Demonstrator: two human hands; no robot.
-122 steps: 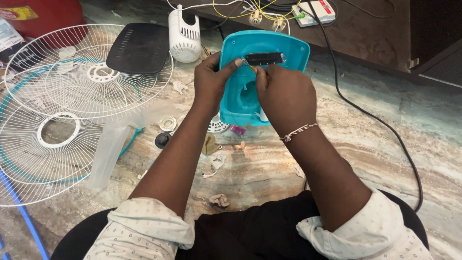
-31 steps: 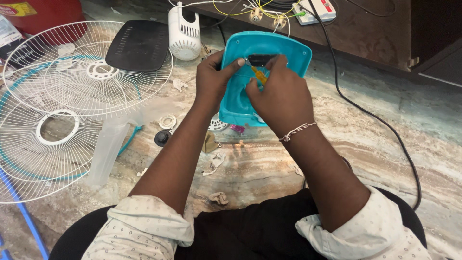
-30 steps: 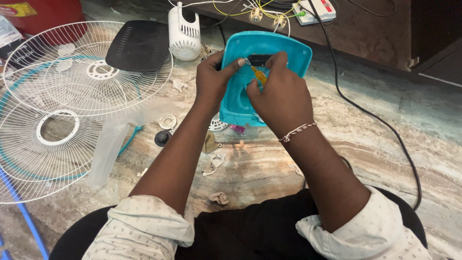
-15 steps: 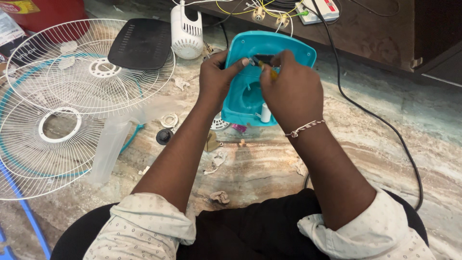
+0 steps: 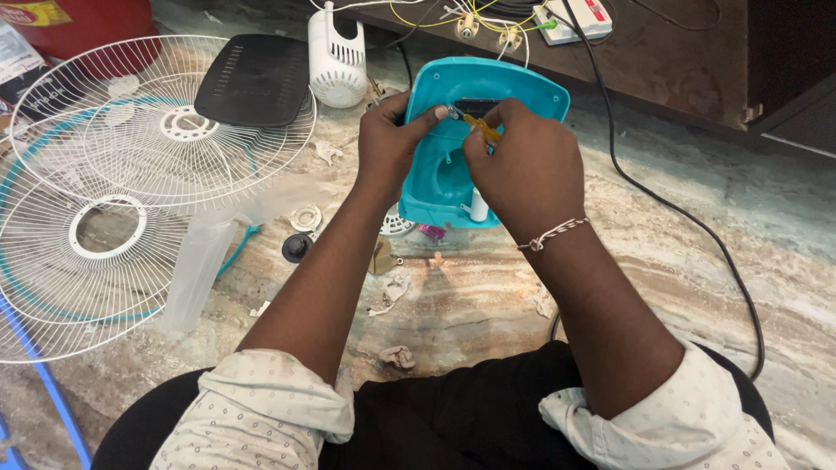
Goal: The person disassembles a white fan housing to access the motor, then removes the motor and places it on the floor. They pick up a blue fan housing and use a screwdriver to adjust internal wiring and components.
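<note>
A turquoise plastic fan base cover [image 5: 531, 91] stands tilted on the marble floor in front of me. My left hand [image 5: 392, 144] grips its left edge, thumb pressed near a dark slot at the top. My right hand [image 5: 527, 170] is closed on a yellow-handled screwdriver [image 5: 482, 128], whose tip points at a spot beside that slot. A short white post [image 5: 478, 205] sticks out of the cover's hollow under my right hand.
Two white wire fan guards [image 5: 113, 191] lie to the left, with a black grille panel [image 5: 257, 78] and a white motor housing [image 5: 338, 61] behind. A clear fan blade [image 5: 196, 274], black knob [image 5: 297, 247] and small scraps lie by my left arm. A black cable [image 5: 697, 235] runs on the right.
My hands and the cover have shifted slightly. The right hand brought the screwdriver to the top of the cover and has kept working it there.
</note>
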